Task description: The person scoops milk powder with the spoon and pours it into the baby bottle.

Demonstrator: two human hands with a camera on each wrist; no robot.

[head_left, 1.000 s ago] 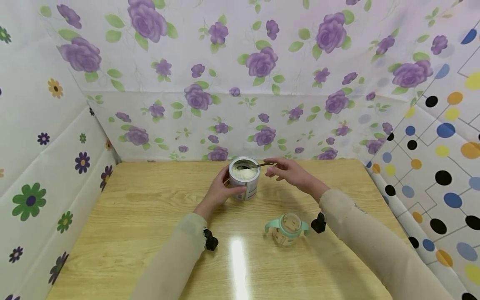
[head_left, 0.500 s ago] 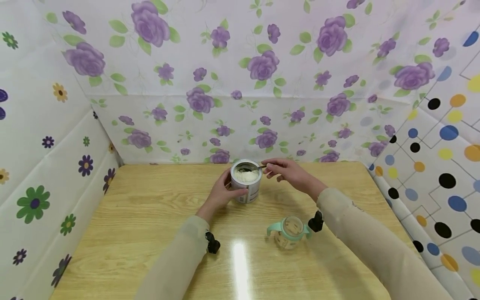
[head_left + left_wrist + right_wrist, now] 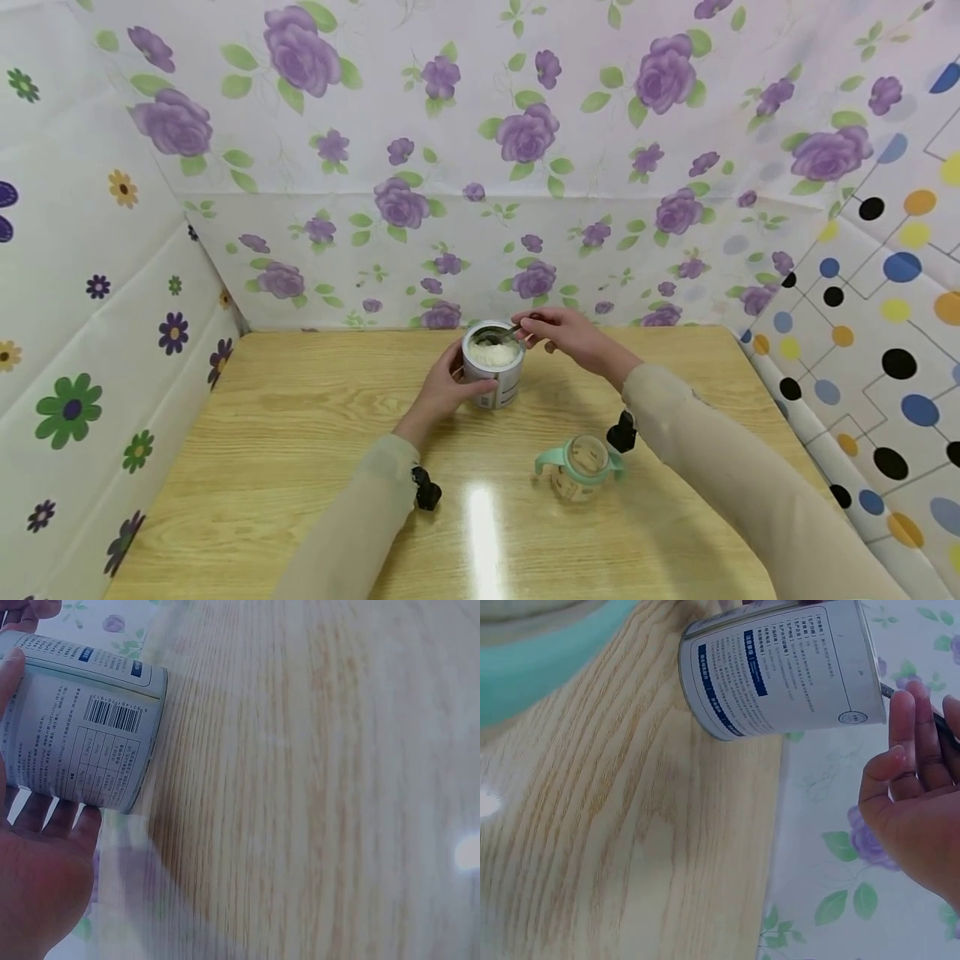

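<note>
A round can (image 3: 498, 390) with a printed label stands near the table's back edge, with pale powder (image 3: 492, 353) inside. My left hand (image 3: 444, 390) grips its left side, thumb across the front and fingers round the back; the left wrist view shows the barcode side of the can (image 3: 82, 727) against the palm. Over the right rim, my right hand (image 3: 573, 336) pinches the dark handle of a spoon (image 3: 514, 329), whose bowl end lies inside the can at the powder. In the right wrist view the spoon handle (image 3: 941, 724) runs past the rim between the fingers.
On the table (image 3: 300, 467), in front of the can and under my right forearm, stands a sippy cup (image 3: 577, 479) with mint-green handles. Flower-print cloth (image 3: 450, 217) rises behind the table's back edge, and a dotted cloth (image 3: 885, 333) borders the right side.
My right hand has moved slightly left, closer over the can's rim, and the spoon handle stands steeper. The left hand keeps its grip on the can.
</note>
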